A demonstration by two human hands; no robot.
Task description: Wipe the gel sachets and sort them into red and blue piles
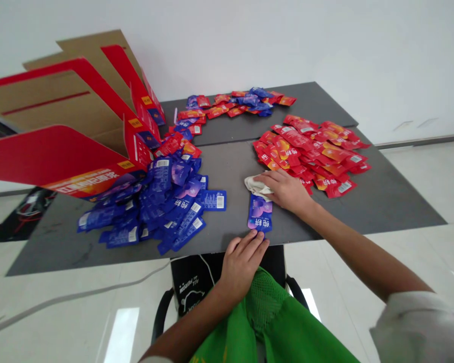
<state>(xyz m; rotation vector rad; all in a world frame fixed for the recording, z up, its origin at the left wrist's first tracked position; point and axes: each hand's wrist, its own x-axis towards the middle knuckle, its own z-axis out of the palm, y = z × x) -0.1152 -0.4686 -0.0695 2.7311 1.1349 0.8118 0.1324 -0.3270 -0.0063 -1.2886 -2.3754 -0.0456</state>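
A blue sachet with a purple design (pixel 260 214) lies flat near the front edge of the table. My left hand (pixel 244 257) rests at its near end, fingers stretched out and fingertips touching it. In my right hand (pixel 283 189) is a crumpled white cloth (pixel 258 186), pressed against the far end of the same sachet. Part of the sachet is hidden under the cloth. A heap of blue sachets (pixel 162 196) spreads to the left, and a heap of red sachets (pixel 310 148) lies just beyond my right hand.
Open red cardboard boxes (pixel 94 161) stand at the left of the dark grey table (pixel 227 151). Mixed red and blue sachets (pixel 230 103) form a row at the back. A chair (pixel 192 282) sits below the front edge, and a pale cable (pixel 98 291) runs across at left.
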